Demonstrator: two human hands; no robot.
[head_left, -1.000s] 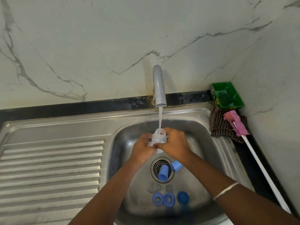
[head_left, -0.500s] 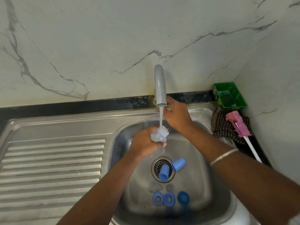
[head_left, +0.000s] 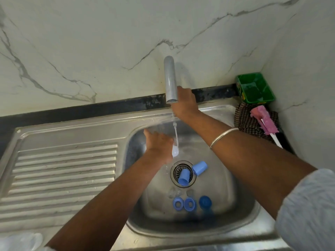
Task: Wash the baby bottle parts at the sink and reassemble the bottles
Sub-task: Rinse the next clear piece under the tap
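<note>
While water runs, left hand [head_left: 159,145] grips bottle [head_left: 175,152].

My steel sink [head_left: 250,230] sits in a dark bench [head_left: 90,110] under the marble wall. Its ribbed draining board [head_left: 63,171] is to my left. On the basin floor, one blue cap [head_left: 184,177] lies over the drain [head_left: 175,172] and a second blue cap [head_left: 199,168] just beside it. Nearer me lie two blue rings [head_left: 184,204] side by side and a blue lid [head_left: 205,201]. At the right corner a green tub [head_left: 255,88], a checked cloth [head_left: 246,122] and a pink brush [head_left: 264,121] rest on the bench.
</note>
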